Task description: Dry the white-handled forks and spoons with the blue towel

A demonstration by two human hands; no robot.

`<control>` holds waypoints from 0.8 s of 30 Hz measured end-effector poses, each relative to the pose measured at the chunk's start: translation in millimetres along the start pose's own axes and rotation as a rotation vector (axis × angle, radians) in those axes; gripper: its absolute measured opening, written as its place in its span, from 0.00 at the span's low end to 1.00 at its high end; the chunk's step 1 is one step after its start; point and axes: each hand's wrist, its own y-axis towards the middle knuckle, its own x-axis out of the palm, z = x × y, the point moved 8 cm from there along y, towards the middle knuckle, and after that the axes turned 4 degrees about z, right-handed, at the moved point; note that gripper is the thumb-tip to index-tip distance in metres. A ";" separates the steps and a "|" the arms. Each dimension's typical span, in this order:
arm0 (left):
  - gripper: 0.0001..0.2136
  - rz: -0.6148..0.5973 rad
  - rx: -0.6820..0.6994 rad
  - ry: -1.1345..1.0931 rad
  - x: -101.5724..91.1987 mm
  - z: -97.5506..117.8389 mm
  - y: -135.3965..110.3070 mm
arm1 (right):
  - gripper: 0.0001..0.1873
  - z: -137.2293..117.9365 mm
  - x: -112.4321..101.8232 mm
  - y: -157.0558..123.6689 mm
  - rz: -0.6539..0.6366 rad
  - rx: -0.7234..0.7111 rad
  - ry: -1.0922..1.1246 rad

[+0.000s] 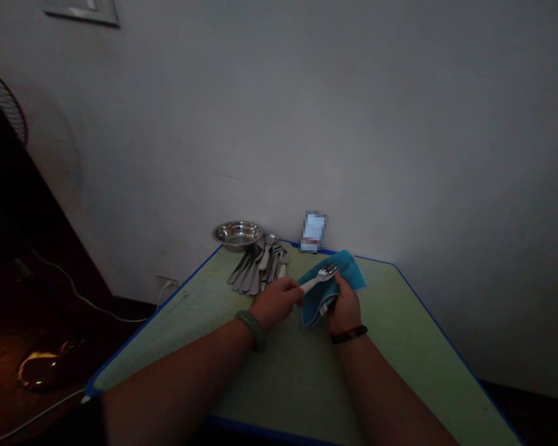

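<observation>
A: What's in the left hand (276,301)?

B: A fork (317,279); its handle looks white and smooth, its short steel tines catch the light, and it lies slanted across the middle of the table, tines toward the right; the fingers (286,286) curl narrowly round the handle, holding it firmly.

A: And the right hand (346,306)?

B: It holds a blue cloth (316,303), crumpled and folded over itself; the fingers are closed on the cloth, though their tips are partly hidden, so I can't tell exactly how they sit; the fork's tines lie against the cloth's upper fold.

A: What's around them?

B: A heap of steel cutlery (259,269) with some pale handles lies fanned out just left of the fork, near the far edge of a green table (297,378) with a blue rim; a shallow steel bowl (238,234) sits just behind that heap.

A: Anything on the wrists?

B: A green bangle (253,330) circles the left wrist and a dark beaded bracelet (348,334) the right; beyond the cloth, something upright stands by the wall, too blurred (313,232) to name.
</observation>
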 end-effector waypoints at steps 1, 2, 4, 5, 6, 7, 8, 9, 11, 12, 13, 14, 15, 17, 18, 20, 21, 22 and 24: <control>0.09 -0.002 -0.001 -0.011 0.2 1.3 -0.8 | 0.14 -1.7 0.6 -1.2 0.003 -0.004 0.000; 0.09 -0.004 -0.004 -0.023 0.5 2.6 -1.7 | 0.14 -3.0 1.6 -2.3 0.001 -0.004 0.000; 0.09 -0.006 -0.012 -0.039 0.6 4.6 -3.2 | 0.13 -3.5 1.6 -3.3 0.019 0.017 0.021; 0.09 -0.006 -0.018 -0.043 0.5 5.1 -3.7 | 0.13 -3.5 1.5 -3.2 0.025 0.025 0.032; 0.10 -0.007 -0.022 -0.043 0.4 5.3 -4.1 | 0.13 -3.1 1.1 -2.6 0.030 0.032 0.042; 0.10 -0.008 -0.025 -0.041 0.2 5.2 -4.3 | 0.13 -2.7 0.7 -1.7 0.030 0.036 0.050; 0.11 -0.009 -0.026 -0.038 0.0 5.0 -4.4 | 0.13 -2.3 0.0 -0.5 0.032 0.036 0.058; 0.11 -0.009 -0.024 -0.034 -0.2 4.9 -4.4 | 0.13 -1.9 -0.8 0.7 0.031 0.034 0.068; 0.11 -0.007 -0.015 -0.020 -0.8 4.6 -4.2 | 0.14 -1.1 -2.3 3.2 0.027 0.031 0.085; 0.12 -0.006 -0.012 -0.011 -1.1 4.3 -4.0 | 0.14 -0.8 -3.1 4.2 0.027 0.030 0.092; 0.12 -0.002 -0.009 0.000 -1.6 4.0 -3.9 | 0.14 -0.8 -3.8 5.0 0.030 0.029 0.098; 0.12 0.002 -0.004 0.011 -2.3 3.9 -3.8 | 0.13 -0.8 -4.5 5.6 0.033 0.030 0.103; 0.13 0.008 0.007 0.021 -3.1 4.1 -3.7 | 0.13 -1.0 -5.1 5.9 0.039 0.031 0.107; 0.13 0.024 0.043 0.041 -5.0 5.6 -3.3 | 0.13 -1.8 -6.2 5.6 0.057 0.033 0.118; 0.14 0.033 0.066 0.052 -6.0 6.6 -3.2 | 0.13 -1.9 -6.1 5.0 0.061 0.039 0.125; 0.13 0.046 0.105 0.073 -7.3 8.3 -2.9 | 0.13 -0.7 -3.8 3.1 0.050 0.070 0.137; 0.13 0.050 0.117 0.081 -7.7 8.6 -2.8 | 0.13 0.4 -2.0 2.0 0.038 0.091 0.141; 0.13 0.054 0.125 0.086 -7.9 8.9 -2.6 | 0.13 1.5 -0.2 0.9 0.024 0.112 0.142; 0.13 0.060 0.136 0.087 -8.0 9.6 -2.4 | 0.12 2.4 1.7 -0.4 0.008 0.129 0.139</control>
